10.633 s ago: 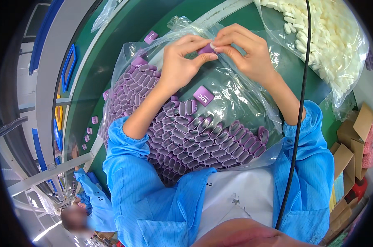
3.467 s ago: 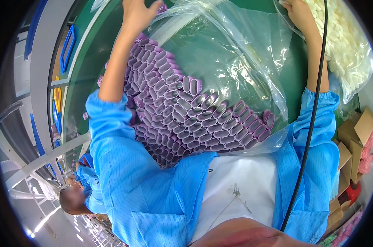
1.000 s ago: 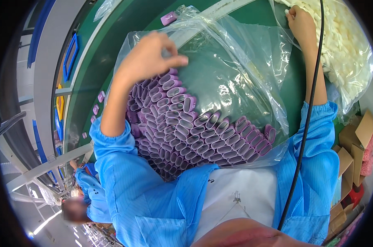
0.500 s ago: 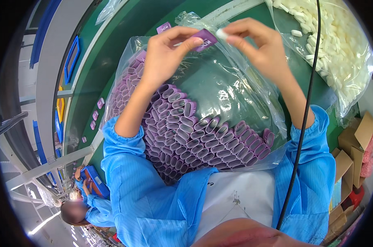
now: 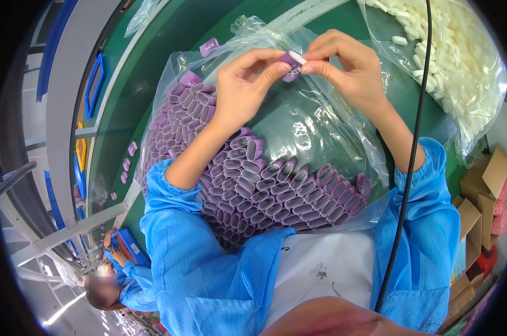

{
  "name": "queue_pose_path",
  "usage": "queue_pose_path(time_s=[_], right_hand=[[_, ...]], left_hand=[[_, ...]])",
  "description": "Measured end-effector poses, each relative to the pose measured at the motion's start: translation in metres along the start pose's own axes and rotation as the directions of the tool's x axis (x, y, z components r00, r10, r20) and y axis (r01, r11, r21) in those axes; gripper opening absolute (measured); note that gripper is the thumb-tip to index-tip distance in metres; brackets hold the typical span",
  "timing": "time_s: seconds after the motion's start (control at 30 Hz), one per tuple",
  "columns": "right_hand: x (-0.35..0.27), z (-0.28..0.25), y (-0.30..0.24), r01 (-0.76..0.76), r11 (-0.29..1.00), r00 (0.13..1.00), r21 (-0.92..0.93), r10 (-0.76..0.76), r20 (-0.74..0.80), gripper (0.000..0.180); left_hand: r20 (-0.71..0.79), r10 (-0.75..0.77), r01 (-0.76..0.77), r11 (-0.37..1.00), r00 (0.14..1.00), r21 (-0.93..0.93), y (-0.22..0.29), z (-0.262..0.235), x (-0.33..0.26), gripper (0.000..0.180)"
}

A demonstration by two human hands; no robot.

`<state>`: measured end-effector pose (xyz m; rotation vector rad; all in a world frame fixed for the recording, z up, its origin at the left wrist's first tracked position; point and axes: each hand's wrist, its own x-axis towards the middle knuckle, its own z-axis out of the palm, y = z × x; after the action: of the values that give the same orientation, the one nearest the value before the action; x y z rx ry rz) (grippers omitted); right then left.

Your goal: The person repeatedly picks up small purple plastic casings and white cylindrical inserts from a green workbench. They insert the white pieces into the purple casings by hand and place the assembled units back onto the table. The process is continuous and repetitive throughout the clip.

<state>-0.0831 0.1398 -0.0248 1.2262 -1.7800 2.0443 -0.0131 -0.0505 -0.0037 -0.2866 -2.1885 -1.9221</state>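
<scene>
My left hand pinches a purple oval sleeve between thumb and fingers, above the far edge of the clear bag. With thumb and fingertips, my right hand grips a small white oval plug at the sleeve's upper right end. Whether the plug sits partly inside the sleeve or only against its rim, I cannot tell. Below my hands, many purple sleeves stand packed with their open ends up on the clear plastic bag. One more purple piece lies just beyond the bag, left of my hands.
A clear bag heaped with white plugs lies at the far right, a single plug near its edge. Several purple pieces lie on the green belt at left. A black cable hangs in front. Another person works lower left; cardboard boxes stand right.
My hands have come together: the white plug, earlier a little apart from the sleeve, now meets its end. My left hand has shifted right and slightly nearer. The lone purple piece beyond has moved slightly left.
</scene>
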Motion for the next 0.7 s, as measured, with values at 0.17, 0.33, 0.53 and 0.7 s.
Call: queue_pose_path(time_s=[0.17,0.33,0.53,0.7], right_hand=[[0.000,-0.001,-0.006,0.119,0.978,0.993,-0.170,-0.114,0.042,0.013],[-0.007,0.008,-0.006,0.002,0.998,1.000,-0.069,-0.001,0.005,0.013],[-0.019,0.029,-0.004,-0.084,0.976,0.976,0.201,0.121,-0.182,0.009],[-0.014,0.025,-0.003,-0.110,0.939,0.979,0.326,0.160,-0.128,0.009]], left_hand=[[-0.008,-0.141,0.139,0.985,0.990,-0.104,0.004,0.002,-0.002,0.021],[-0.032,-0.060,0.062,0.997,0.998,0.049,0.008,0.006,-0.006,0.020],[-0.086,-0.223,0.189,0.936,0.971,-0.295,0.006,0.017,-0.009,0.023],[-0.060,-0.235,0.203,0.921,0.970,-0.332,0.007,0.017,-0.008,0.024]])
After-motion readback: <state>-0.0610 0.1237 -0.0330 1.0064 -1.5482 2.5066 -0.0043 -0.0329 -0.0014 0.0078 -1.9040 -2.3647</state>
